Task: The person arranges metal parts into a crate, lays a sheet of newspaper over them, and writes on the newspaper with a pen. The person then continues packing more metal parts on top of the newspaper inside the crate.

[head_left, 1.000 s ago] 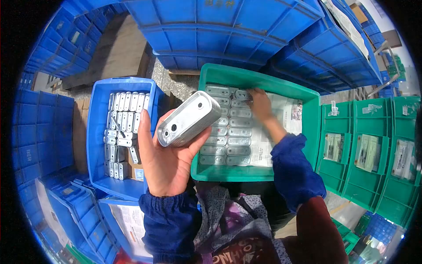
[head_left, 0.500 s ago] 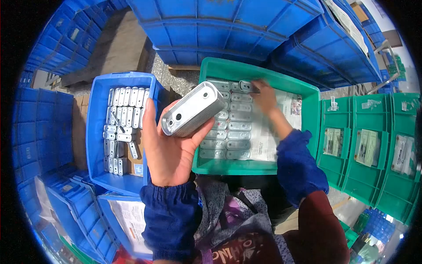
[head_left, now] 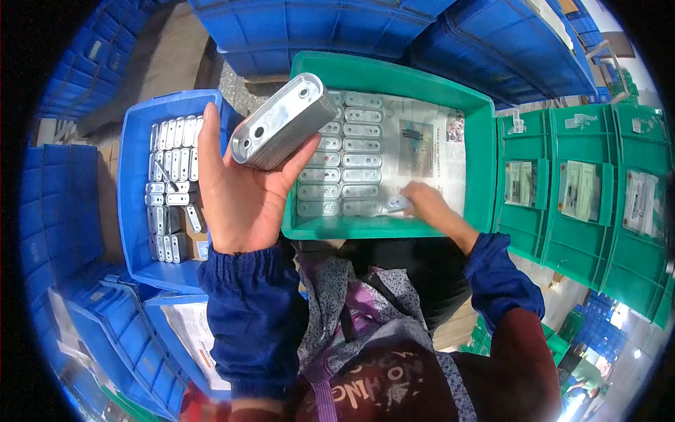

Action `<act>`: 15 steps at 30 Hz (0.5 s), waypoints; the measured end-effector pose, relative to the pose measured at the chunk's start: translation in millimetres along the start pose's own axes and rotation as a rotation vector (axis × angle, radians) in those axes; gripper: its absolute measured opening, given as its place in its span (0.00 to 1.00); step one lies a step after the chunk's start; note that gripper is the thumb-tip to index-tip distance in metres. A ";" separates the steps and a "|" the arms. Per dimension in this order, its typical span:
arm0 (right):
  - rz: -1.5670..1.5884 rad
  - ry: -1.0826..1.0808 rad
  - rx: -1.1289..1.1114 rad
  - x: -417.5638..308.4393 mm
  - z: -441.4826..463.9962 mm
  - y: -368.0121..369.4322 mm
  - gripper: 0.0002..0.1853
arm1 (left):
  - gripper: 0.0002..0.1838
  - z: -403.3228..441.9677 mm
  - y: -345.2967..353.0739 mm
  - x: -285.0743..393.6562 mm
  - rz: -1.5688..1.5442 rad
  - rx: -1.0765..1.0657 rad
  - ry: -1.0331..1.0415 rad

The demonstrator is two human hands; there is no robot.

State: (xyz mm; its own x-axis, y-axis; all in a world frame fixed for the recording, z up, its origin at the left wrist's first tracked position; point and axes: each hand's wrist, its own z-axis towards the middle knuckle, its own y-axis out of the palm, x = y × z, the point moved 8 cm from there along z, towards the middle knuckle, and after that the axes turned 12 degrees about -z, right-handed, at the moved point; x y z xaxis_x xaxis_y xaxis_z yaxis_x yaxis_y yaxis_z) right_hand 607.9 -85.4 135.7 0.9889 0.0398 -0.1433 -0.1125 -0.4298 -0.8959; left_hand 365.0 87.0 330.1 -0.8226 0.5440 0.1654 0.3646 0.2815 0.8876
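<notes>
My left hand (head_left: 246,200), palm up with the thumb stretched out, holds a silver oblong metal part (head_left: 281,121) with round ends, holes in its top face and ribbed sides. It is raised between the two bins. My right hand (head_left: 427,202) is inside the green bin (head_left: 481,176), low near its close wall. Its fingers grip the end of a similar metal part (head_left: 398,203), beside the nearest row. Two columns of metal parts (head_left: 362,160) lie on newspaper (head_left: 422,112) at the bin's left side.
On the left stands a blue bin (head_left: 131,190) with several metal parts (head_left: 172,169), some lying askew on cardboard. Large blue crates (head_left: 316,28) rise behind the green bin. Stacked green crates (head_left: 524,130) with paper labels stand to the right.
My right hand has moved from the far end of the columns to the near side of the green bin, now with a metal part. My left hand still holds its part. The view has shifted.
</notes>
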 end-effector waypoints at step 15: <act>-0.038 -0.015 0.117 -1.7 5.9 -30.1 0.19 | 0.36 9.0 -0.9 -2.6 0.037 0.015 0.001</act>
State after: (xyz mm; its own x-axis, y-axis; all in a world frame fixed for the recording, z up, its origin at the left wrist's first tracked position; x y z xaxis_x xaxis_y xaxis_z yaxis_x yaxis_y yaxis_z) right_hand 609.0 -67.2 160.5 0.9912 0.0683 -0.1135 -0.0860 -0.3199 -0.9436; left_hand 370.7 92.5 325.0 -0.8087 0.5537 0.1984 0.4014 0.2729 0.8743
